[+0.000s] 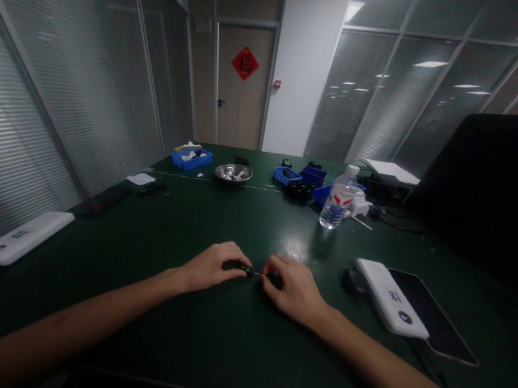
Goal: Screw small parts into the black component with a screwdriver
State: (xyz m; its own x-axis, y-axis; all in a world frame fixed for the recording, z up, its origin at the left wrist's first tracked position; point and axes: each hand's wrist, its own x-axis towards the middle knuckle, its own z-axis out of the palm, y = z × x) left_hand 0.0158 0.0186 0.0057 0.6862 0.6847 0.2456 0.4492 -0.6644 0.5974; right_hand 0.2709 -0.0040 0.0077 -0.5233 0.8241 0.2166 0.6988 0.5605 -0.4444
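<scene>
Low over the middle of the green table, my left hand point(218, 267) pinches a small dark piece with green on it point(247, 271) between thumb and fingers. A thin, light metal-looking part sticks out of this piece toward the right. At that thin end, the fingertips of my right hand point(291, 287) are closed together. What else they may hold is hidden by the fingers, and the piece is too small and dim to name by kind.
A water bottle point(339, 197) stands ahead to the right. White power banks lie at left point(23, 238) and right point(391, 297), the latter beside a dark tablet-like slab point(431, 313). Farther back are a metal bowl point(233, 173), blue trays point(192, 158) and a black monitor-like panel point(505, 193).
</scene>
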